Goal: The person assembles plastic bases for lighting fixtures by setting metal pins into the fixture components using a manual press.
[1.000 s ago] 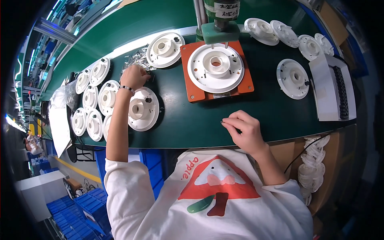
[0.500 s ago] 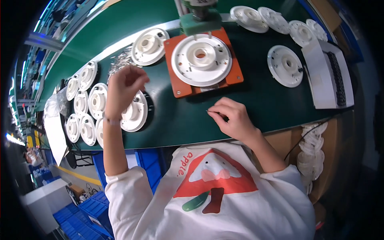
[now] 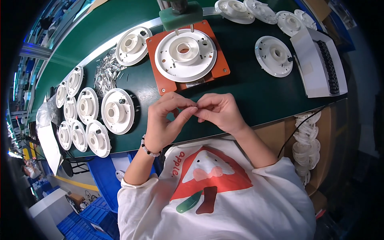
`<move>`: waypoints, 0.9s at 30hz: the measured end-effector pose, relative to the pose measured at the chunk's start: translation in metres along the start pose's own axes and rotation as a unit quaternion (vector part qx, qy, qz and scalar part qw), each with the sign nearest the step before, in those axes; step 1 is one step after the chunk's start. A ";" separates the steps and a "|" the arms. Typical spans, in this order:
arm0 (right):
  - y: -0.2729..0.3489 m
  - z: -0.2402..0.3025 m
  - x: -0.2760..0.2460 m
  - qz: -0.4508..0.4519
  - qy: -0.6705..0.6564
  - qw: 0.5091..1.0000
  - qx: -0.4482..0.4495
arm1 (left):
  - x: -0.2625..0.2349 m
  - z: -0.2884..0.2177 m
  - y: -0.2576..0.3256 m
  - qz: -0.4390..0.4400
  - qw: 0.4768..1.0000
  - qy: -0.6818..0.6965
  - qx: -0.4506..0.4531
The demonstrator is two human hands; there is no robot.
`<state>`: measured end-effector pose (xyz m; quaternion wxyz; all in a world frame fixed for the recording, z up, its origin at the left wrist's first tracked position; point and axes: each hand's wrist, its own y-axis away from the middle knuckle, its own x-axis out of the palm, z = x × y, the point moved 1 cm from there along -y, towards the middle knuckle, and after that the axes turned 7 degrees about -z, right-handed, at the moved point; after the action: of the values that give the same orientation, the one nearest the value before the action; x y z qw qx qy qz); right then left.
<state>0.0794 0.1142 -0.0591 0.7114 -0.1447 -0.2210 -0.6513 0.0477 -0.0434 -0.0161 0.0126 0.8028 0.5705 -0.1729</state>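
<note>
My left hand and my right hand meet over the front edge of the green table. Their fingertips are pinched together on a small metal pin that hardly shows. Just beyond the hands, a white round disc lies on an orange fixture plate under a green press block. A heap of small metal pins lies to the left of the plate. Another white disc sits left of my left hand.
Several white discs lie in rows at the left end of the table, one behind the pin heap, one to the right and more at the back right. A white box of black parts stands at right. Blue crates are below.
My left hand has left the pin heap and come back to the middle. My right hand has lifted off the table to meet it, fingertips together.
</note>
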 end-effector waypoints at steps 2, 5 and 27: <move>0.001 0.001 0.003 -0.006 0.070 0.996 -0.050 | -0.001 0.000 -0.002 0.013 1.000 -0.003 0.004; 0.003 0.003 0.002 -0.002 0.111 0.993 -0.048 | -0.001 -0.003 -0.004 0.020 0.998 -0.050 0.023; -0.003 0.024 0.015 -0.005 0.156 0.946 -0.283 | -0.006 0.014 -0.005 0.184 0.820 0.461 -0.284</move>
<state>0.0737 0.1127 -0.0306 0.6635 -0.2354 0.0855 -0.7050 0.0375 -0.0507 -0.0269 0.0071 0.8394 0.3753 0.3932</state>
